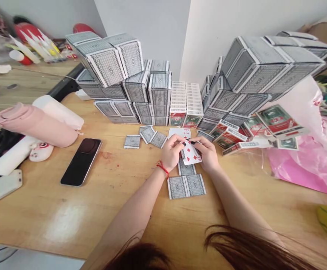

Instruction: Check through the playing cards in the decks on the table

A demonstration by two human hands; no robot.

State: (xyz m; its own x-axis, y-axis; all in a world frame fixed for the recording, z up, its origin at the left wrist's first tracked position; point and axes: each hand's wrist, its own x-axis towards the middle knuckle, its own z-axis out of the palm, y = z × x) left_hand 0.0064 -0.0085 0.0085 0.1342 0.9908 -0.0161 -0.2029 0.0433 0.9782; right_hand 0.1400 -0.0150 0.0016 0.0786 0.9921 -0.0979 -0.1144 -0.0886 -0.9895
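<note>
Both of my hands meet over the table, pinching a playing card (191,154) with red diamonds and a 5 in its corner. My left hand (172,152) wears a red string bracelet and grips the card's upper left. From the other side my right hand (207,153) holds its upper right. Whether more than one card is in them I cannot tell. Below lie patterned grey card pieces (186,186), side by side, face down. Just beyond my fingers is a face-up card (179,132) with red marks. Several small grey-backed pieces (146,135) lie to the left.
Boxes made of grey-backed cards are stacked at the left (115,60) and right (264,67). Card packs (185,103) stand between them, with loose packs (236,138) at right. A black phone (81,162), a pink bottle (39,123) and pink plastic wrap (301,161) flank the work area.
</note>
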